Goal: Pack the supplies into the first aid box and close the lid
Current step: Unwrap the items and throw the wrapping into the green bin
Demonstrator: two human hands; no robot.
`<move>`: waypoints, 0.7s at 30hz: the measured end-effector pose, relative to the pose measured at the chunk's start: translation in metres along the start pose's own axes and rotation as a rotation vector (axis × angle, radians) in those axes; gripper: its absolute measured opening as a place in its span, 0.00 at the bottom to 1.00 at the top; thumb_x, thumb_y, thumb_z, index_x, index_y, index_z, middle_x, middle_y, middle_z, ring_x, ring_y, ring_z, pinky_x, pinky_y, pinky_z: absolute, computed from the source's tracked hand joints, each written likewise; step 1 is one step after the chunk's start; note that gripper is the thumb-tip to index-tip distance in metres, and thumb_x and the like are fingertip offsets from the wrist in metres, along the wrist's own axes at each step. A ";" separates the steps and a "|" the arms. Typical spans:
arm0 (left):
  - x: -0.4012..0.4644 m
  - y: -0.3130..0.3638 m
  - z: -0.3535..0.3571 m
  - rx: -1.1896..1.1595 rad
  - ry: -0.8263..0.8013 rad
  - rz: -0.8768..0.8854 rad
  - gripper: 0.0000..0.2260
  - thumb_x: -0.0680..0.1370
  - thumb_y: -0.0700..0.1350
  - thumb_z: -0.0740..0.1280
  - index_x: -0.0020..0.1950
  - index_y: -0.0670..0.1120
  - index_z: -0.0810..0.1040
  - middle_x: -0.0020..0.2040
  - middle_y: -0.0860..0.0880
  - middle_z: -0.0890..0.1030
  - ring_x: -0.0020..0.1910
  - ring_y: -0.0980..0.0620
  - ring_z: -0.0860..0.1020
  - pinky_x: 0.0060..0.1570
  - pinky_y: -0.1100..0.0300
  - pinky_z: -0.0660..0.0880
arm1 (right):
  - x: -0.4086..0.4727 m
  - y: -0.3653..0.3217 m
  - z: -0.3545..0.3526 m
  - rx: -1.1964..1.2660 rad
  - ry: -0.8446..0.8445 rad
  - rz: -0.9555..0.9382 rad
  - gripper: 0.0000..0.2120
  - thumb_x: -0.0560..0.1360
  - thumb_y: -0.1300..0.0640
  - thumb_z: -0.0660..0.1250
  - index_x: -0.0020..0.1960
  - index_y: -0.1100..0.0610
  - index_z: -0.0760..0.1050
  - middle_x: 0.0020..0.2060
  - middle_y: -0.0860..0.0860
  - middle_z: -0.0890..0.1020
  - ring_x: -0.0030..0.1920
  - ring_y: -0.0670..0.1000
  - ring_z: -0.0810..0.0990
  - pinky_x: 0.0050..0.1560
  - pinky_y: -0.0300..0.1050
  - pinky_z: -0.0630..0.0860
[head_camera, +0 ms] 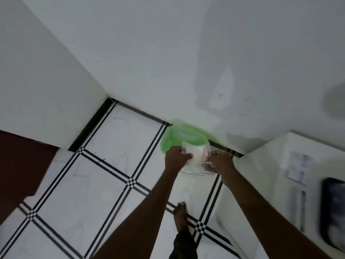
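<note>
I hold a clear plastic box (194, 165) out in front of me above the tiled floor, with white and pinkish supplies visible through its wall. Its translucent green lid (179, 136) stands tipped up on the far side, toward the wall. My left hand (176, 158) grips the box's left side with the thumb over the rim. My right hand (220, 161) grips the right side. The frame is motion-blurred, so the supplies inside cannot be told apart.
A white counter (265, 174) stands at the right with a paper packet (298, 167) and a dark tray (334, 208) on it. White walls meet in a corner ahead. My bare foot (181, 215) stands on the white tiled floor. A dark brown surface (20, 169) lies at the left.
</note>
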State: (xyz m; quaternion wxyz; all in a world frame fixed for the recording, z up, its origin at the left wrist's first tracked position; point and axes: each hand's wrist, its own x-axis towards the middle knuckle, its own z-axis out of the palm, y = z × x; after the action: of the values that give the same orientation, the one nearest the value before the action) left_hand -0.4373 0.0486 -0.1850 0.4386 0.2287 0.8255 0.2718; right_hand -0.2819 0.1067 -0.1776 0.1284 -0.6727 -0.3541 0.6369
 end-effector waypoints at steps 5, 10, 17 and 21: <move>0.131 -0.071 0.011 0.004 -0.045 -0.114 0.25 0.63 0.52 0.78 0.54 0.39 0.82 0.46 0.40 0.87 0.45 0.41 0.86 0.52 0.44 0.82 | 0.121 0.034 0.074 -0.039 -0.030 0.141 0.04 0.69 0.68 0.69 0.43 0.62 0.80 0.46 0.65 0.85 0.46 0.65 0.84 0.51 0.65 0.80; 0.235 -0.125 0.041 0.027 -0.112 -0.264 0.14 0.63 0.46 0.78 0.39 0.41 0.78 0.32 0.45 0.83 0.37 0.44 0.86 0.43 0.52 0.84 | 0.225 0.067 0.119 -0.019 -0.054 0.312 0.07 0.75 0.68 0.61 0.40 0.61 0.75 0.32 0.56 0.81 0.28 0.51 0.80 0.32 0.42 0.78; 0.333 -0.178 0.084 0.019 -0.150 -0.375 0.07 0.70 0.34 0.74 0.38 0.38 0.76 0.28 0.44 0.79 0.36 0.42 0.86 0.46 0.48 0.84 | 0.316 0.116 0.148 0.043 0.020 0.393 0.07 0.75 0.70 0.58 0.48 0.66 0.74 0.37 0.61 0.77 0.33 0.55 0.77 0.48 0.55 0.80; 0.336 -0.169 0.077 -0.233 -0.171 -0.374 0.10 0.77 0.35 0.66 0.38 0.46 0.73 0.39 0.47 0.78 0.42 0.47 0.81 0.44 0.54 0.83 | 0.323 0.120 0.139 0.127 0.050 0.368 0.07 0.78 0.66 0.59 0.53 0.64 0.74 0.50 0.60 0.78 0.50 0.58 0.78 0.51 0.55 0.77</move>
State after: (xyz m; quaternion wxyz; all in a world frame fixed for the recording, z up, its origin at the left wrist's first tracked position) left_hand -0.5668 0.1485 -0.5325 0.5730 0.0414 0.7764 0.2590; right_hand -0.3962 0.1895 -0.5215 0.0608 -0.7322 -0.1810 0.6537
